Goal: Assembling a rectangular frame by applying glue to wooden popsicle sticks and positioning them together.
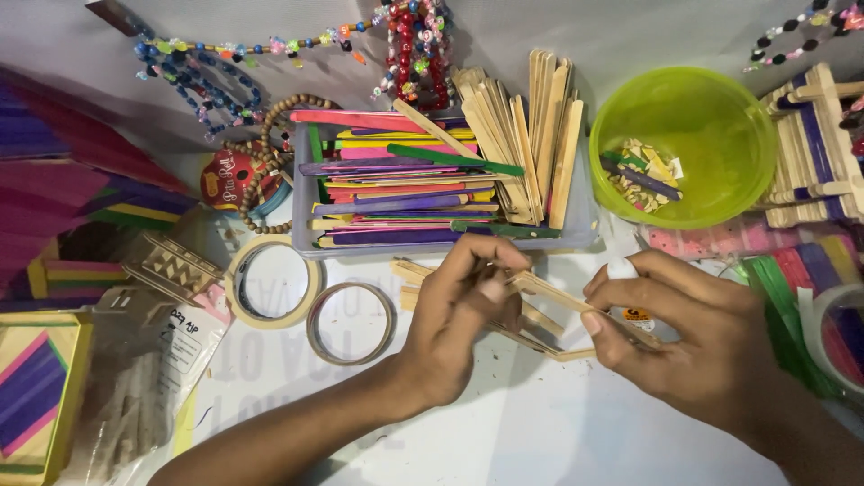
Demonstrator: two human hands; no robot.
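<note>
My left hand and my right hand meet over the white table, both closed on a small frame of plain wooden craft sticks. The left fingers pinch its near-left end, the right thumb and fingers pinch its right end. Part of the frame is hidden under both hands. A few more plain sticks lie just left of it. Directly behind stands a clear tray packed with coloured and plain craft sticks.
A lime-green bowl with scraps sits at the back right. Two tape rolls lie to the left. Bead strings hang along the back. Coloured stick pieces crowd both sides, with a stick structure at far right.
</note>
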